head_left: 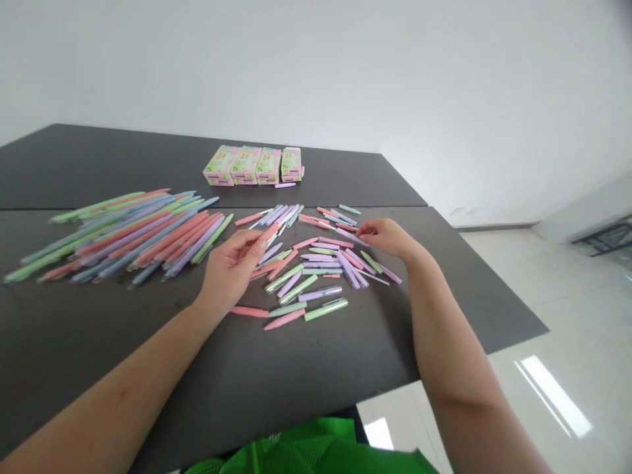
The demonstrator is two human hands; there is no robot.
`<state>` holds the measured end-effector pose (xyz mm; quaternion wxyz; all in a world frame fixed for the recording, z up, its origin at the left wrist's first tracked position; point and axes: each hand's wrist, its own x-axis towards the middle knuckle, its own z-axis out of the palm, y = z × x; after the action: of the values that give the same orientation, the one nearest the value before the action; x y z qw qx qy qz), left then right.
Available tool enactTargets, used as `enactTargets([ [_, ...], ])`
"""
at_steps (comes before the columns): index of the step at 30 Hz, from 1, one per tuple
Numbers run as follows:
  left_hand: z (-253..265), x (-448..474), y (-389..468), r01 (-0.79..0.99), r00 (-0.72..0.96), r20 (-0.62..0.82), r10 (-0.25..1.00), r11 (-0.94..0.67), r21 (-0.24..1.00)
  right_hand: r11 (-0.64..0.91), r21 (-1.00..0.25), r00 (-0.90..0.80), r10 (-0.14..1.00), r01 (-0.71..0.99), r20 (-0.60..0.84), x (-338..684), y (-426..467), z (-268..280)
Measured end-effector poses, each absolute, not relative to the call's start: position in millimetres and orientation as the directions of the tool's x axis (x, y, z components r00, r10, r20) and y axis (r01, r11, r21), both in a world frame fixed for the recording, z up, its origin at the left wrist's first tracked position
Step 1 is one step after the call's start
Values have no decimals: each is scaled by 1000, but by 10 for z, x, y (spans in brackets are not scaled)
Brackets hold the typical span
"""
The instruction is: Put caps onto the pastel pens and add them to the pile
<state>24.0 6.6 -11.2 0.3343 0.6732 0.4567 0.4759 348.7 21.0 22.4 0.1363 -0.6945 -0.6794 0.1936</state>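
Observation:
My left hand (236, 263) is closed, thumb and fingers pinching a coral pen part (270, 232) with a pale thin end, held above the loose pieces. Farther right, my right hand (385, 236) is bent down with its fingertips together at the end of a purple pen part (352, 236). Between and below the hands lie scattered pen pieces in coral, purple, green and blue, such as a green clear-ended cap (326, 309), a pink barrel (285, 320) and a thin white refill (372, 277).
A big pile of long pastel pens (133, 234) spreads over the left of the dark table (276, 388). Several small green-and-pink boxes (244, 164) stand in a row at the back, a purple piece (285, 185) before them. A white wall rises behind.

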Motion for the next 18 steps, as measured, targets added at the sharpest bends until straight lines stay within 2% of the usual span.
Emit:
enactTargets([
  [5,-99,227,66,327,152,306,940,-340,882,-2,-645,-82,992,764,-101,3471,223,164],
  [10,-103,208,59,347,183,215,959,-268,899,-24,-915,-271,952,403,-145,3281,208,121],
  [15,-110,212,62,340,244,207,947,-283,897,-95,-988,-435,889,126,-141,2911,125,123],
  [18,-114,232,59,299,257,188,948,-263,917,-170,-985,-479,863,30,-164,2692,57,127],
])
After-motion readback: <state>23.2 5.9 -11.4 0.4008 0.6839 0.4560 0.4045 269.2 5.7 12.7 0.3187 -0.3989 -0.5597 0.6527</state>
